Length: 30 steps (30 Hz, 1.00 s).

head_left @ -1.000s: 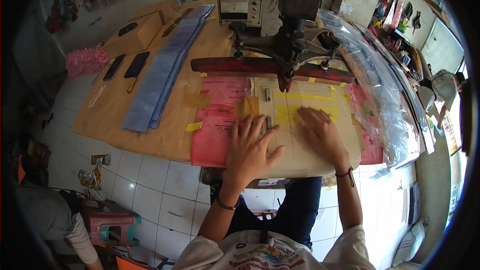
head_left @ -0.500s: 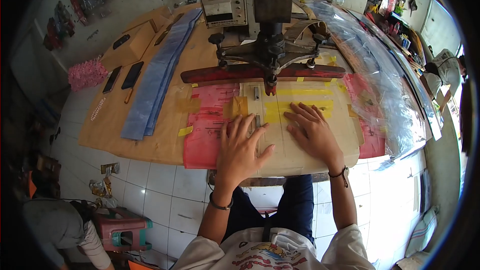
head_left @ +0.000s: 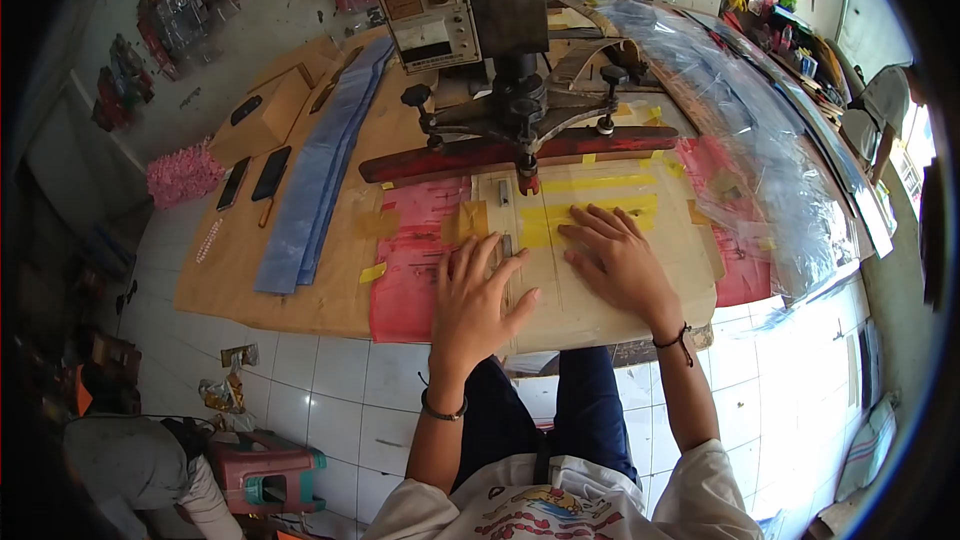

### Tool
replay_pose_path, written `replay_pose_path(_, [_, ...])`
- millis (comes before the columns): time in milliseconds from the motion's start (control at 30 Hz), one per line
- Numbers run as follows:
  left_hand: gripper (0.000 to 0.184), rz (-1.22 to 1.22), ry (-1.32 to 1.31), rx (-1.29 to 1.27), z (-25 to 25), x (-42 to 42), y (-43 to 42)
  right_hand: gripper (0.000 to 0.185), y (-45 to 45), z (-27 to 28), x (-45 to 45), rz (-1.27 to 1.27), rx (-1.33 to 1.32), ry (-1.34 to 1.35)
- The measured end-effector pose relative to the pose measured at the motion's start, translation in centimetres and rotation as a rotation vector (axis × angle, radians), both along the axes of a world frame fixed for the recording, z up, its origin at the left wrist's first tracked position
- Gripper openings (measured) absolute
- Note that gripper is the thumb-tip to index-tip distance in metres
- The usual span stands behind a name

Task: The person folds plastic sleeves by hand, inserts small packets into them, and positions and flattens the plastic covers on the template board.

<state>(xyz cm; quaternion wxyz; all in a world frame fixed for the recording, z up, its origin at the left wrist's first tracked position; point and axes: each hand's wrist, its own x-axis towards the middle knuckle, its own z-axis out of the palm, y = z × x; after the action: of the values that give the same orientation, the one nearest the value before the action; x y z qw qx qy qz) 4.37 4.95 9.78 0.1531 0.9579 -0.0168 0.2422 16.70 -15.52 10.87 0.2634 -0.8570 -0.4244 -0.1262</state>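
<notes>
My left hand (head_left: 474,292) lies flat with spread fingers where a red sheet (head_left: 402,290) meets a beige taped sheet (head_left: 560,315). A small metal piece (head_left: 505,242) is beside its fingertips, partly hidden. My right hand (head_left: 622,270) rests palm down on the beige sheet, its fingers open over a strip of yellow tape (head_left: 541,229). Neither hand grips anything. Just beyond the fingers hangs a machine's press head (head_left: 527,116) with a long dark red bar (head_left: 430,161). Another small metal piece (head_left: 503,193) sits near the bar.
A control box (head_left: 430,15) stands behind the press head. Blue plastic strips (head_left: 318,180), two phones (head_left: 270,173) and a cardboard box (head_left: 262,105) lie left. Clear plastic sheeting (head_left: 745,130) covers the right side. A stool (head_left: 262,472) and another person (head_left: 140,470) are at lower left.
The camera view has tilted and shifted slightly, so the table and machine appear moved. Both hands stay flat in nearly the same places on the sheets.
</notes>
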Motion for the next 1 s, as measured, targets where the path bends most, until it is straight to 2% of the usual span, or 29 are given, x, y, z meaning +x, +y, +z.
replay_pose_path(1000, [0.048,-0.01,-0.013,0.004,-0.28,-0.18,0.22,0.034,0.06,0.01,-0.42,-0.025,0.0,-0.018])
